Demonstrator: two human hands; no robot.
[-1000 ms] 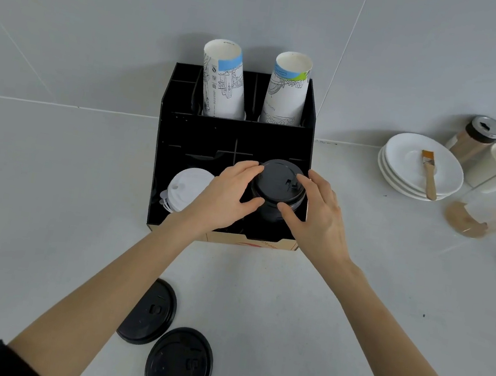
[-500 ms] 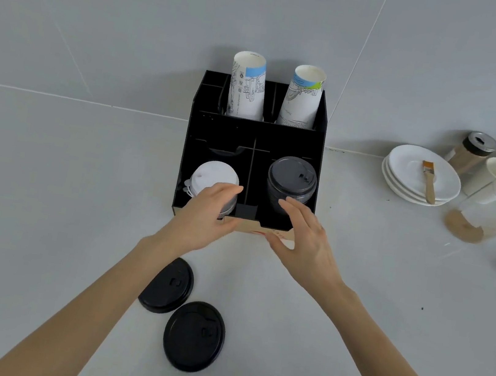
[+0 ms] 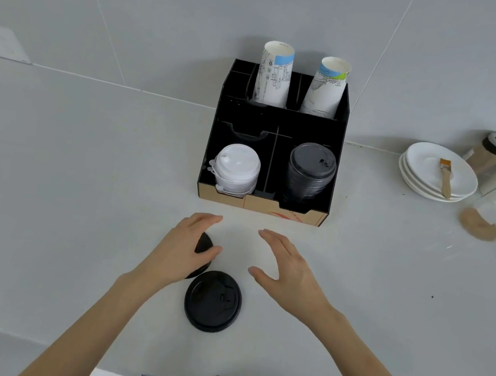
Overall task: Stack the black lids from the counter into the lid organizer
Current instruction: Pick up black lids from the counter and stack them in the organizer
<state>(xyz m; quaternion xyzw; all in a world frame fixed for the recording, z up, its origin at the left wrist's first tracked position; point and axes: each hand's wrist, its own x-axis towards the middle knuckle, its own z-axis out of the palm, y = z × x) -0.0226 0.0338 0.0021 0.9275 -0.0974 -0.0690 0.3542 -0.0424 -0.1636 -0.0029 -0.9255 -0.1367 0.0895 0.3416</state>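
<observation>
We are reaching for the loose lids. Our left hand [image 3: 181, 250] curls over the far black lid [image 3: 203, 243], grasp unconfirmed; our right hand [image 3: 287, 272] hovers spread and empty. The near black lid [image 3: 213, 301] lies on the counter [image 3: 78, 194]. Next, we judge, comes lifting one onto the black stack [image 3: 310, 173] in the organizer [image 3: 277, 121].

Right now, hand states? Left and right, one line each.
Left hand: curled over a black lid on the counter, touching it; lid not lifted.
Right hand: open, empty, above the counter.
</observation>
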